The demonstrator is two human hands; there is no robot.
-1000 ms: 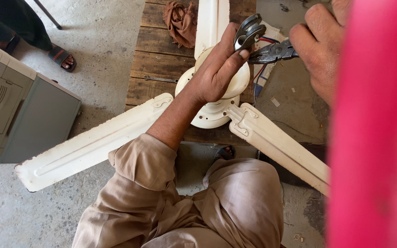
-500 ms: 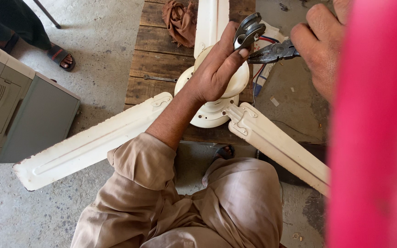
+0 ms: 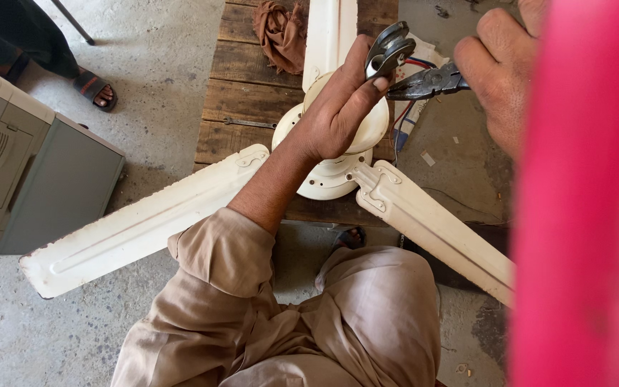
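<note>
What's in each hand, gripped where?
Left hand: metal bracket, pinched at its lower end. Right hand: pliers, by the handles.

Left hand (image 3: pixel 338 107): raised over the motor hub of a cream ceiling fan (image 3: pixel 331 168), fingers pinching a small grey metal clamp (image 3: pixel 388 54). Right hand (image 3: pixel 499 75): grips dark pliers (image 3: pixel 424 84), tips touching the clamp. Fan rests on a wooden pallet (image 3: pixel 245 86). Brown rag (image 3: pixel 281 32) at far side. Grey cabinet (image 3: pixel 30 179) at left. Blurred pink object (image 3: pixel 589 215) at right edge.
</note>
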